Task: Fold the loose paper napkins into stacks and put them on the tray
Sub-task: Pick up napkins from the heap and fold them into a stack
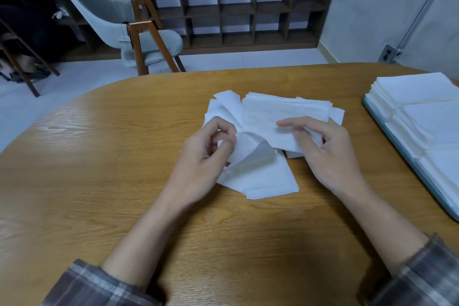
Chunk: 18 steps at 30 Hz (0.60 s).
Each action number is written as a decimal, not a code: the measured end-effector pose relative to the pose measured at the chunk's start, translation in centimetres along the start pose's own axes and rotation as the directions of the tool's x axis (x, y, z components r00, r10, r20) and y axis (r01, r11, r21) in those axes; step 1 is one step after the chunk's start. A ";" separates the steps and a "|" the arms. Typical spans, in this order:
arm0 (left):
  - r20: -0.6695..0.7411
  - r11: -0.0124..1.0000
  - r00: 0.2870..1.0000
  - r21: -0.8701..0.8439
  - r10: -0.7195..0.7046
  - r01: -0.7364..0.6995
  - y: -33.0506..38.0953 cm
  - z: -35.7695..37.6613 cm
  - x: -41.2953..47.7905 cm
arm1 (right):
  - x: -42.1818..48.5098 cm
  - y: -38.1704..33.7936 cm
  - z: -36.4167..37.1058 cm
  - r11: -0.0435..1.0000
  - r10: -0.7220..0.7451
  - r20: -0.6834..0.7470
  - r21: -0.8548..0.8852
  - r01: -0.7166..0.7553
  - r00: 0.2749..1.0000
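Note:
A loose heap of white paper napkins (263, 117) lies in the middle of the wooden table (124, 156). My left hand (206, 154) pinches the edge of one napkin (250, 154) between thumb and fingers and curls it up off the heap. My right hand (323, 146) grips the right part of a napkin on the heap, with the index finger stretched out over it. At the right edge of the table a light blue tray (409, 169) holds stacks of folded napkins (427, 117).
Beyond the table's curved far edge stands a grey chair with wooden legs (139, 40), and behind it a dark cubby shelf (248, 12) along the wall. A wall socket (388, 53) sits low at the right.

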<state>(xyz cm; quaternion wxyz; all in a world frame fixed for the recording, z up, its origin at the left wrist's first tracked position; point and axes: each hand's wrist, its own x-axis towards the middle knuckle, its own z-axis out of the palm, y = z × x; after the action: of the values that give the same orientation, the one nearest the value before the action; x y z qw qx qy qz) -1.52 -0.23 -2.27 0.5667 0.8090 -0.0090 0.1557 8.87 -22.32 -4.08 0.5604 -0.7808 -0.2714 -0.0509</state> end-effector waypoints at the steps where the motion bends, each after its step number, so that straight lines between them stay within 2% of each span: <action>1: -0.024 1.000 1.000 -0.019 -0.012 0.012 0.1 0.0 0.0 | -0.1 0.0 0.0 1.000 -0.009 0.030 -0.003 0.009 1.000; 4: -0.041 0.999 0.999 -0.028 -0.029 0.028 0.3 0.2 0.2 | -0.5 -0.5 -0.1 0.998 -0.050 0.116 -0.027 0.054 0.992; 8: -0.032 0.994 0.998 -0.097 -0.051 0.047 0.1 0.9 0.1 | -1.0 -1.1 0.4 0.998 -0.061 0.148 -0.009 0.062 0.987; 13: -0.054 0.997 0.997 -0.069 -0.048 0.044 0.1 0.9 0.0 | -1.1 -1.5 1.0 0.993 -0.116 0.030 -0.019 0.117 0.993; 18: -0.064 0.999 0.998 -0.042 -0.006 0.003 0.2 0.7 -0.1 | -1.2 -1.7 1.4 0.995 -0.095 -0.029 0.030 0.096 0.995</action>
<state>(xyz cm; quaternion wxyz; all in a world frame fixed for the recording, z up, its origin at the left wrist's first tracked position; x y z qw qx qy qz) -1.46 -0.97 -2.33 0.5839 0.7915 0.0079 0.1801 6.75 -21.16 -3.64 0.5733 -0.7572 -0.3014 -0.0840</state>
